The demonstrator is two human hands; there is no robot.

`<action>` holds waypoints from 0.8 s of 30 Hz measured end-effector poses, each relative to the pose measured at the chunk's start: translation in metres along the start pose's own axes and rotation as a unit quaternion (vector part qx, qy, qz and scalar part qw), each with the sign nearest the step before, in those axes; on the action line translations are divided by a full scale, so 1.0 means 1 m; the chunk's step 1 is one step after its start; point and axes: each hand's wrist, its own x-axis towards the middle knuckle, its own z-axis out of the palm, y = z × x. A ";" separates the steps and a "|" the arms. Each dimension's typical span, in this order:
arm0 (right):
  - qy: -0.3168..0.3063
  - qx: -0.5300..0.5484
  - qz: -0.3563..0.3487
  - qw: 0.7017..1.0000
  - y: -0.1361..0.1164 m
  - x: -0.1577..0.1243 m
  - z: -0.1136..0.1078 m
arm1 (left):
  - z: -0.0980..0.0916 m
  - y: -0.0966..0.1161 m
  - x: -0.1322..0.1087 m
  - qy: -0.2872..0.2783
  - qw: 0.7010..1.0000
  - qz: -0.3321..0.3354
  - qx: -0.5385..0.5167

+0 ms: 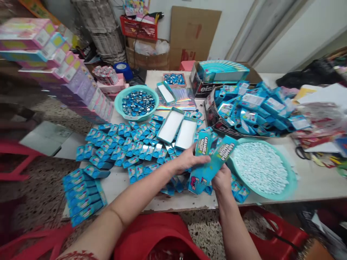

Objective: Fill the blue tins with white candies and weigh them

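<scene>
Both of my hands hold a blue printed candy box marked "CARAMELO MACIZO", tilted above the near part of the table. My left hand is closed on its left side, thumb across the front. Fingers of my right hand wrap the right side from below, partly hidden behind the cardboard. Beneath and to the left lie many small blue boxes, each with a round opening. Two open white-lined trays rest on them just beyond my left hand. A turquoise basin of pale wrapped candies stands right of my right hand.
A carton heaped with blue boxes stands behind the basin. A turquoise bowl holds blue and silver round pieces. Stacked pink boxes rise at the left. Scissors lie at the right; red chairs flank the table.
</scene>
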 end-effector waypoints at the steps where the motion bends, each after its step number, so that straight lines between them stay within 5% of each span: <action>1: -0.017 0.017 0.016 1.000 0.000 -0.006 0.003 | 0.004 -0.005 -0.012 -0.019 0.998 -0.023 -0.046; 4: 0.043 0.013 0.018 0.999 -0.004 -0.009 -0.007 | -0.014 -0.008 -0.042 0.087 0.983 -0.030 -0.156; 7: 0.174 -0.262 -0.044 0.948 -0.003 0.016 -0.037 | -0.071 0.010 -0.075 0.235 0.950 -0.004 -0.206; 9: 0.139 -0.462 -0.030 0.875 0.003 0.036 -0.053 | -0.114 0.026 -0.101 0.312 0.923 0.023 -0.225; 12: 0.102 -0.543 -0.054 0.832 0.011 0.043 -0.053 | -0.154 0.035 -0.133 0.399 0.886 0.062 -0.228; 14: 0.140 -0.521 -0.151 0.828 0.012 0.023 -0.035 | -0.151 0.026 -0.144 0.439 0.867 0.067 -0.225; 16: 0.110 -0.436 -0.205 0.869 0.012 -0.011 -0.008 | -0.127 0.008 -0.145 0.431 0.874 0.043 -0.222; 18: -0.088 -0.306 -0.103 0.943 0.014 -0.050 0.018 | -0.091 -0.014 -0.141 0.360 0.910 0.001 -0.208; 20: -0.239 -0.216 0.047 0.946 0.018 -0.079 0.033 | -0.062 -0.031 -0.138 0.247 0.956 -0.039 -0.157; 22: -0.243 -0.172 0.151 0.943 0.021 -0.092 0.029 | -0.056 -0.041 -0.141 0.177 0.983 -0.039 -0.030; 24: -0.157 -0.158 0.196 0.955 0.022 -0.090 0.006 | -0.073 -0.045 -0.152 0.171 0.967 -0.004 0.188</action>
